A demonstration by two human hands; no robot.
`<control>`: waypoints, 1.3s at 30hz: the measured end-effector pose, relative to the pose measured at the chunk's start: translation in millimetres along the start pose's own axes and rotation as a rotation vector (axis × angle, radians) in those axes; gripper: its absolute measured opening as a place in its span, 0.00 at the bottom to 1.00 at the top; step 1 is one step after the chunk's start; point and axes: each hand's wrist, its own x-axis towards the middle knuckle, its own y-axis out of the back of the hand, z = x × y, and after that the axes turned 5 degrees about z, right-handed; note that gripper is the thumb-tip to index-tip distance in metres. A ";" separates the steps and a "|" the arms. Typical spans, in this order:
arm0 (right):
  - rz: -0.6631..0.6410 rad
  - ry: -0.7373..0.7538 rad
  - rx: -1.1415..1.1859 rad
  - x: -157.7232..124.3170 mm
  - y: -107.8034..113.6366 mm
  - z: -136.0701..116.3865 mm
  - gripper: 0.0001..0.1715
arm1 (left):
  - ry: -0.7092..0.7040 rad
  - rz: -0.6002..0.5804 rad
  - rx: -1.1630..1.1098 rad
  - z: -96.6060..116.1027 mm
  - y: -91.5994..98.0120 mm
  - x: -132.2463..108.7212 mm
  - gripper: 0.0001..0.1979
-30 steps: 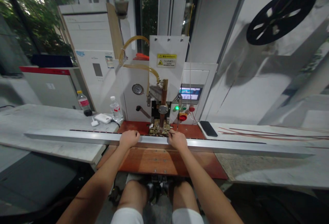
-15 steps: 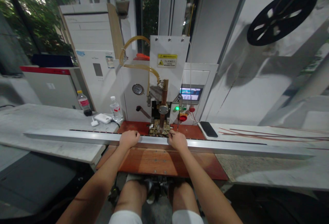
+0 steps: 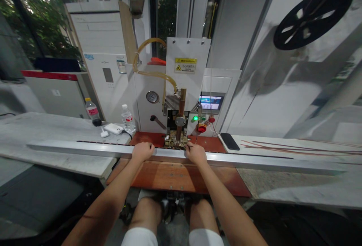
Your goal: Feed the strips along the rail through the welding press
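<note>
A long silvery metal bar (image 3: 169,154) lies crosswise over the red-brown board (image 3: 175,176), with a thin dark strip (image 3: 243,155) along its far edge. My left hand (image 3: 143,151) is closed over the bar, left of the machine's copper rod (image 3: 181,114). To the right of that rod my right hand (image 3: 196,153) is closed at the bar too, its thumb and forefinger together by the strip. Between both hands, beyond the bar, sits a brass-coloured fixture (image 3: 175,139) under the rod's lower end. What my fingertips pinch is too small to tell.
The white machine (image 3: 185,55) stands behind the fixture, with a lit screen (image 3: 210,102). At left are a cola bottle (image 3: 92,113), a clear bottle (image 3: 128,119) and a white charger (image 3: 113,129). A black phone (image 3: 229,141) and thin copper-coloured rods (image 3: 283,147) lie at right.
The view has shifted slightly. Both hands keep their places on the bar, and nothing else has clearly moved.
</note>
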 end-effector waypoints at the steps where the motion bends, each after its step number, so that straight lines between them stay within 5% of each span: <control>1: -0.006 -0.004 0.001 0.0 0.3 -0.2 0.20 | 0.003 -0.006 -0.003 -0.2 0.0 0.1 0.25; 39: 0.030 -0.003 0.018 -4.8 -0.9 1.3 0.18 | -0.003 0.032 0.015 0.9 -0.7 -4.5 0.26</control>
